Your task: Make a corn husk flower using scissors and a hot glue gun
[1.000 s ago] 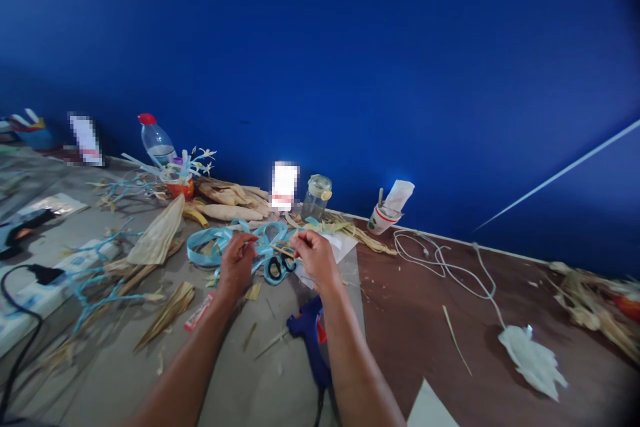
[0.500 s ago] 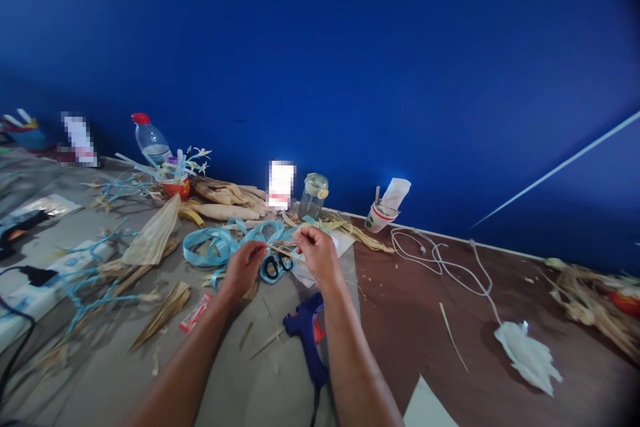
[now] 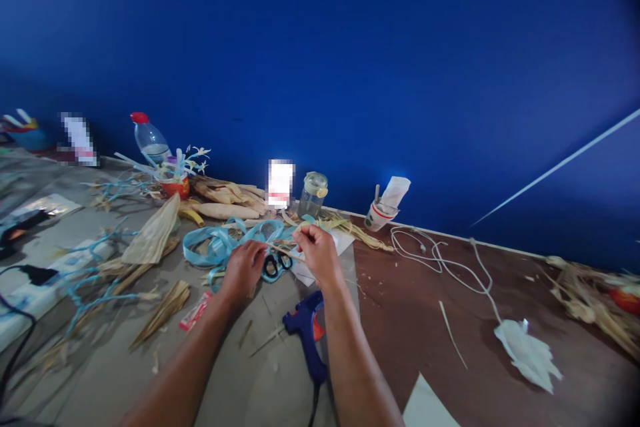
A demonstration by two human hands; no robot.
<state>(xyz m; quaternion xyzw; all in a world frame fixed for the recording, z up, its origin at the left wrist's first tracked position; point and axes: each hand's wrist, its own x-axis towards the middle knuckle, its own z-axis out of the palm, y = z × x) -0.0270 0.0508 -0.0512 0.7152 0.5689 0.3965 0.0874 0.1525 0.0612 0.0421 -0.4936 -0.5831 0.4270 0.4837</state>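
Over the middle of the table, my left hand (image 3: 245, 268) is closed on one end of a thin tan stick-like strip (image 3: 284, 251), perhaps dried husk. The strip slants across towards my right hand (image 3: 319, 255), whose thumb and fingers are pinched together at the strip's other side. A small pale bit shows at the right fingertips, too small to name. Just under the strip lie the black handles of a pair of scissors (image 3: 271, 267). Loops of light blue ribbon (image 3: 203, 245) spread behind my left hand. Below the hands a blue glue gun (image 3: 306, 337) lies beside my right forearm.
A glass jar (image 3: 313, 195), a lit phone (image 3: 281, 183) and a paper cup (image 3: 381, 215) stand along the blue wall. Dried husks (image 3: 230, 193) and blue-stemmed husk flowers (image 3: 95, 280) lie left, near a white power strip (image 3: 30, 300). A white cable (image 3: 445, 260) curls at right.
My left hand has rolled slightly, its back turning more upward, while its fingers stay at the strip. My right hand keeps its pinch almost in place.
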